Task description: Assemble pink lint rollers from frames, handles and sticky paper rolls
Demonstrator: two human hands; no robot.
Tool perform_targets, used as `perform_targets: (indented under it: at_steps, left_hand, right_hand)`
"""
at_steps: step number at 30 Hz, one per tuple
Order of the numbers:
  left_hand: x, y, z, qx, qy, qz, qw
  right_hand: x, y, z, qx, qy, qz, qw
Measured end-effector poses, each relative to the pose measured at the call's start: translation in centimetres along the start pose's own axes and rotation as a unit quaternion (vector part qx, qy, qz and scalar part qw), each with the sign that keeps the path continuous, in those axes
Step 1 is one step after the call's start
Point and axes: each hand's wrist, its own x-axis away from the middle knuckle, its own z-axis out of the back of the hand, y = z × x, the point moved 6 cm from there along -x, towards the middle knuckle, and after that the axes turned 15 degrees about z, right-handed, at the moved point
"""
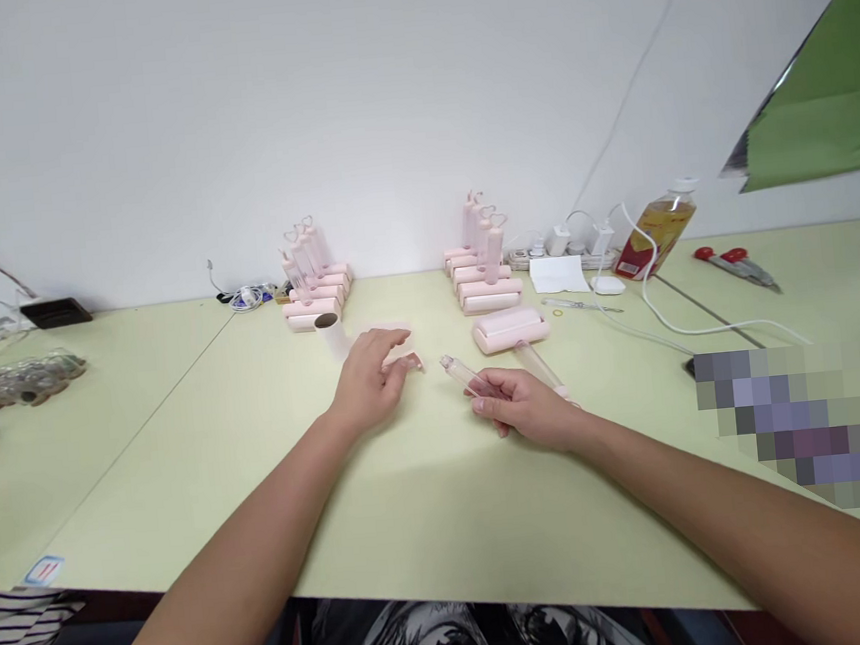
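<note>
In the head view my right hand [520, 407] grips a clear tubular handle [466, 377], its clear tip angled toward the left. My left hand [370, 383] is open, its index finger and thumb apart, over a pale pink plastic piece [381, 328] that it partly hides. By the left thumb tip shows a small pink edge; I cannot tell whether the thumb touches it. Just left of that hand stands a white paper roll [333, 343] with a brown cardboard core. A pink lint roller [511, 329] lies beyond my right hand, a clear handle [539, 366] beside it.
Two rows of pink lint rollers [313, 308] [489, 295] with upright handles stand near the wall. To the right are a drink bottle [655, 233], white cables [645, 294], tweezers [583, 304] and red-handled pliers [737, 265]. Bagged brown parts [24, 378] lie far left.
</note>
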Motion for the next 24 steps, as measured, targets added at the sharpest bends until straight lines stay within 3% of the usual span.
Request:
perform_targets:
  at_steps: [3,8,13,24]
  left_hand:
    - [1.0,1.9,-0.1,0.006,-0.007,-0.045,0.999]
    - [1.9,3.4,-1.5,-0.012,-0.072,-0.072,0.995]
    - [1.9,3.4,-1.9,-0.002,-0.103,-0.070,0.992]
    - [1.6,3.0,-1.8,0.040,-0.106,-0.052,0.992]
  right_hand:
    - [0.0,0.1,0.0,0.011,-0.006,-0.008,1.000]
    - [0.0,0.2,0.1,0.019,-0.018,-0.019,0.999]
    - [0.0,0.2,0.1,0.019,-0.025,-0.016,0.999]
    - [0.1,0.1,0.0,0.007,-0.033,-0.016,0.999]
